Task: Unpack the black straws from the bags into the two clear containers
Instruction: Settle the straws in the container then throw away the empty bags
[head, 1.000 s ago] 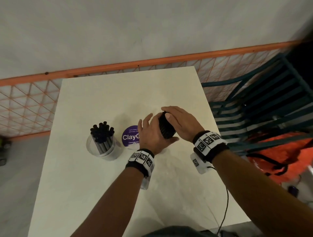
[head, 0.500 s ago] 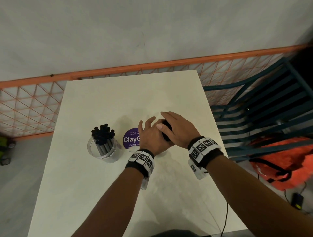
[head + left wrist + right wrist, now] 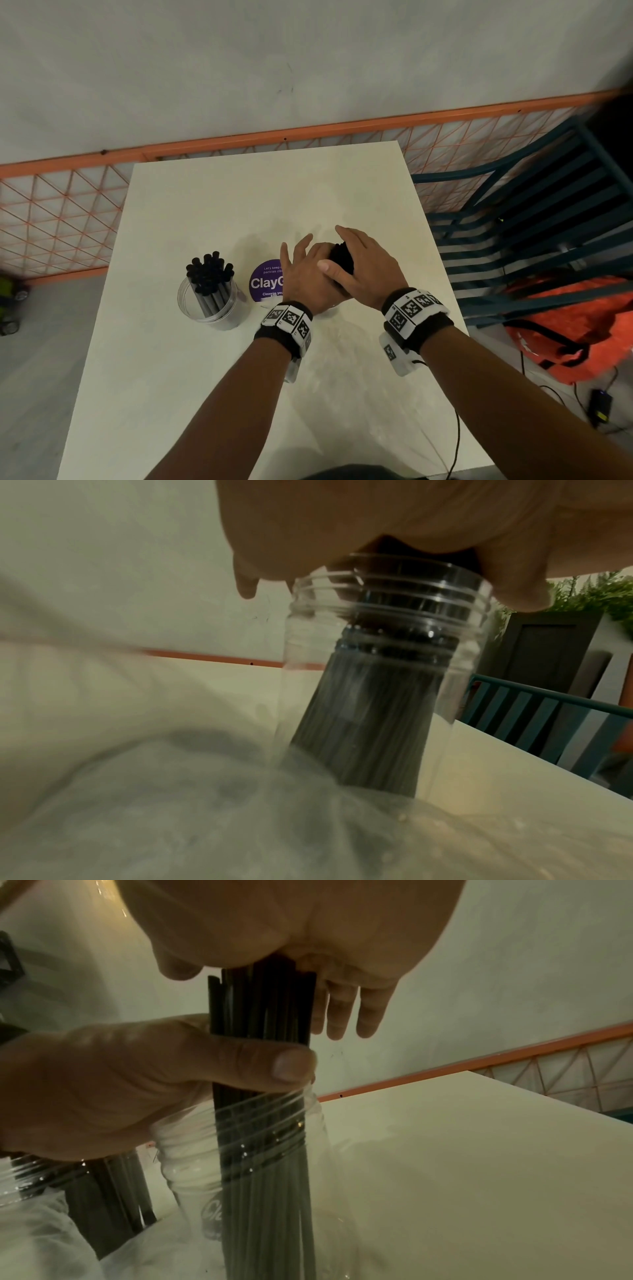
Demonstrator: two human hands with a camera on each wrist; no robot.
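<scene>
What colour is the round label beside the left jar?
Purple label with white lettering, clearest in the head view.

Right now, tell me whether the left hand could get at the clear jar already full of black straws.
Probably yes: the clear jar of black straws stands uncovered just left of the left hand, nothing between them, but that hand grips the straw bundle and must let go first.

A white table (image 3: 212, 394) stands against an orange mesh fence (image 3: 61, 219), with a teal slatted chair (image 3: 534, 219) alongside.
</scene>
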